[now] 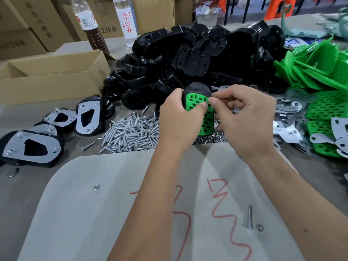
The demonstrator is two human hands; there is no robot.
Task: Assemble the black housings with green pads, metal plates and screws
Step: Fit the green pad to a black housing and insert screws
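Hands (180,117) (244,117) raised, gripping green-padded housing (202,110).

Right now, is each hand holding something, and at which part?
The left hand grips a black housing with its green pad by the left edge, thumb on the pad. The right hand pinches something small at the pad's upper right edge; what it is cannot be told.

Green pad (204,112) dotted with oval holes, black housing (197,89).

Two hands (180,117) (244,117), two bottles (88,21) (126,21), four finished housings (31,147) at left, one open carton (50,78).
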